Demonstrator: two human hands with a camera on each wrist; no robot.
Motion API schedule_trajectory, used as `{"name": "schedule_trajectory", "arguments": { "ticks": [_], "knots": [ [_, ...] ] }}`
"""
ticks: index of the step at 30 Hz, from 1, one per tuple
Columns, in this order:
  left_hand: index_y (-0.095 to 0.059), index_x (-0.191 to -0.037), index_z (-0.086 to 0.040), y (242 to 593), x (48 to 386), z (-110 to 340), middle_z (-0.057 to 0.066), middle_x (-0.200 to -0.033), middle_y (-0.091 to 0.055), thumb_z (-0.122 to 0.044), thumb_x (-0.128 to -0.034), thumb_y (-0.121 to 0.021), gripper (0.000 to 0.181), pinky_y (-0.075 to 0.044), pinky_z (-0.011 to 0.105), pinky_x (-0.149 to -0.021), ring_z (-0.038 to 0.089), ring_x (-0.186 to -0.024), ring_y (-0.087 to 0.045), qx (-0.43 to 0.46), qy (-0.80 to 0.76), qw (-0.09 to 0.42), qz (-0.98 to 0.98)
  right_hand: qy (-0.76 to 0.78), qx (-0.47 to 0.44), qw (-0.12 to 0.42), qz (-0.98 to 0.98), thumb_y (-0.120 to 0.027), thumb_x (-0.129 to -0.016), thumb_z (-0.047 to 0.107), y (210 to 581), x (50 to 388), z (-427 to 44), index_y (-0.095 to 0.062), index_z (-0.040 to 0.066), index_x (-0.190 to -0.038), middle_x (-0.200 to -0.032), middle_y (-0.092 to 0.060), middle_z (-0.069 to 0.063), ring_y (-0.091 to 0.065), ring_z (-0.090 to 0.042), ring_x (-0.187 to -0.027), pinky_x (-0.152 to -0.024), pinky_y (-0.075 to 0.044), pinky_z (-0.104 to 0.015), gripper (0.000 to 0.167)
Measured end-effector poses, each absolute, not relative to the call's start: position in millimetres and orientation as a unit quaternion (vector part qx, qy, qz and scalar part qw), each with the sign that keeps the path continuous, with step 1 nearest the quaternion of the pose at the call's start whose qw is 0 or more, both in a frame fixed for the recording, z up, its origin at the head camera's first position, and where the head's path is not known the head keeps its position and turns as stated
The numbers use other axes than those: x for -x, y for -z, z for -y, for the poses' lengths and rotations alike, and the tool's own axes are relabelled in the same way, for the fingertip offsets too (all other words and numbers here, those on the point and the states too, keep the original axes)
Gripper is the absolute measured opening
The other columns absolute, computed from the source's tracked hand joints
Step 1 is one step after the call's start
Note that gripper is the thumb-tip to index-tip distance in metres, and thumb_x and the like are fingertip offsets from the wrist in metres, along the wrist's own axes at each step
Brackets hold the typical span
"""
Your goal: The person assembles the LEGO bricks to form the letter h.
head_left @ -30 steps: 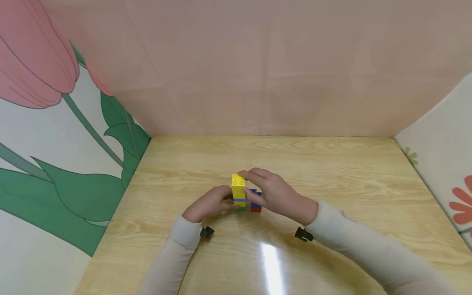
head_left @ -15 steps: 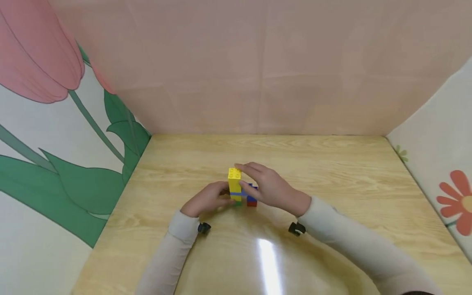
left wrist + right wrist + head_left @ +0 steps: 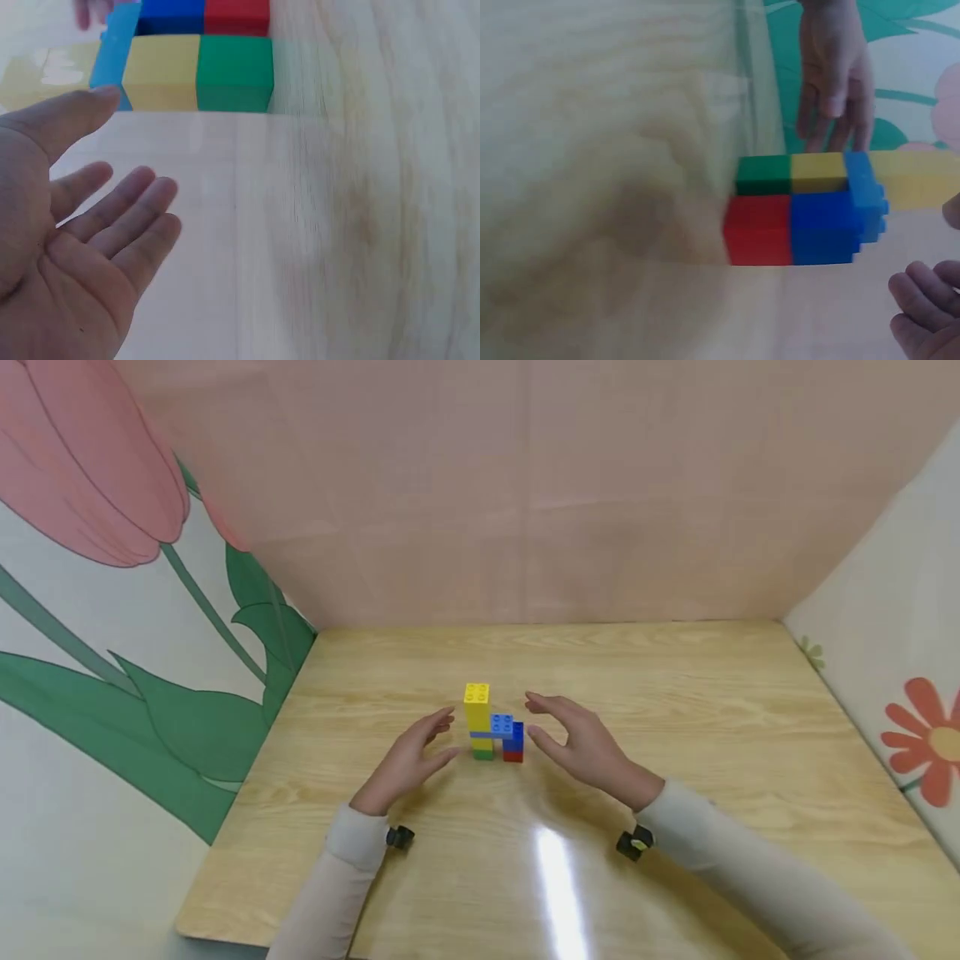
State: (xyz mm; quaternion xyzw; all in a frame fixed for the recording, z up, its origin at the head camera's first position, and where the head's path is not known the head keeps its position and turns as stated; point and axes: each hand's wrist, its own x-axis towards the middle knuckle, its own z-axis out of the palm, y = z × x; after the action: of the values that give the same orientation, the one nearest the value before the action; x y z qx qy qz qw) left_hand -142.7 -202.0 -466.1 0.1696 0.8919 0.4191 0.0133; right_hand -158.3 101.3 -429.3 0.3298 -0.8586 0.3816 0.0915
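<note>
A small stack of toy building bricks stands upright on the table. Its left column has a green brick point(image 3: 483, 755) at the bottom, a yellow brick point(image 3: 161, 71) above and a tall yellow part point(image 3: 477, 708) on top. The right column is a red brick point(image 3: 757, 232) under a dark blue brick point(image 3: 823, 229). A light blue plate point(image 3: 502, 725) bridges both columns. My left hand point(image 3: 405, 762) is left of the stack, fingers spread and apart from it. To the right, my right hand point(image 3: 588, 747) hovers with parted fingers, touching nothing.
The wooden table point(image 3: 675, 693) meets a pink wall point(image 3: 525, 502) at the back. Panels with flower pictures stand at the left point(image 3: 202, 735) and right point(image 3: 922, 635). A bright light reflection point(image 3: 555, 885) lies on the tabletop in front of the stack.
Both hands have let go of the stack: the left has drawn back to the left, the right to the right. The light blue plate's studs now show. The head view has shifted slightly.
</note>
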Motion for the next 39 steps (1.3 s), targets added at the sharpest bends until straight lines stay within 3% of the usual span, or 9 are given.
{"name": "schedule_trajectory", "arguments": {
  "ticks": [6,9,13,18,27,39],
  "knots": [
    [-0.048,-0.143,-0.016,464,136,200,-0.003,-0.138,-0.054,-0.023,-0.0942,-0.067,0.052,-0.043,0.032,-0.103,0.013,-0.122,-0.055,-0.132,-0.455,-0.028,-0.880,-0.436,-0.272,0.034,0.857,-0.067,-0.094,0.028,457,157,-100,-0.053,0.014,-0.139,-0.124,-0.064,-0.007,-0.058,-0.021,-0.116,-0.101,-0.044,-0.048,0.049],
    [-0.053,-0.138,-0.016,463,133,196,-0.002,-0.133,-0.058,-0.025,-0.0938,-0.068,0.047,-0.046,0.032,-0.099,0.013,-0.117,-0.058,-0.105,-0.467,-0.042,-0.877,-0.458,-0.261,0.016,0.849,-0.069,-0.093,0.023,466,156,-95,-0.056,0.009,-0.136,-0.123,-0.064,-0.011,-0.060,-0.023,-0.114,-0.101,-0.045,-0.047,0.046],
    [-0.058,-0.133,-0.011,465,131,191,0.001,-0.128,-0.062,-0.026,-0.0928,-0.069,0.044,-0.050,0.032,-0.095,0.015,-0.113,-0.061,-0.088,-0.475,-0.047,-0.874,-0.480,-0.245,-0.003,0.842,-0.070,-0.092,0.021,473,154,-86,-0.058,0.008,-0.133,-0.123,-0.063,-0.011,-0.060,-0.027,-0.113,-0.100,-0.045,-0.046,0.044],
    [-0.061,-0.128,-0.011,469,134,188,0.001,-0.121,-0.066,-0.027,-0.0926,-0.069,0.040,-0.053,0.026,-0.087,0.012,-0.108,-0.064,-0.076,-0.472,-0.043,-0.877,-0.490,-0.220,-0.019,0.843,-0.070,-0.092,0.019,478,153,-77,-0.059,0.013,-0.130,-0.122,-0.064,-0.005,-0.062,-0.023,-0.110,-0.099,-0.047,-0.042,0.040],
    [-0.062,-0.119,-0.014,474,137,189,-0.001,-0.113,-0.067,-0.026,-0.0921,-0.070,0.030,-0.054,0.023,-0.083,0.011,-0.103,-0.065,-0.066,-0.485,-0.035,-0.872,-0.488,-0.202,-0.019,0.849,-0.071,-0.091,0.019,482,156,-67,-0.060,0.016,-0.127,-0.117,-0.066,0.000,-0.064,-0.018,-0.105,-0.097,-0.048,-0.040,0.037],
    [-0.059,-0.118,-0.009,474,145,176,0.004,-0.113,-0.063,-0.017,-0.0926,-0.069,0.028,-0.053,0.024,-0.085,0.018,-0.104,-0.065,-0.082,-0.485,-0.060,-0.869,-0.511,-0.209,0.027,0.833,-0.071,-0.091,0.016,487,164,-63,-0.062,0.010,-0.121,-0.114,-0.065,-0.002,-0.064,-0.022,-0.104,-0.097,-0.048,-0.044,0.031]
  ]
}}
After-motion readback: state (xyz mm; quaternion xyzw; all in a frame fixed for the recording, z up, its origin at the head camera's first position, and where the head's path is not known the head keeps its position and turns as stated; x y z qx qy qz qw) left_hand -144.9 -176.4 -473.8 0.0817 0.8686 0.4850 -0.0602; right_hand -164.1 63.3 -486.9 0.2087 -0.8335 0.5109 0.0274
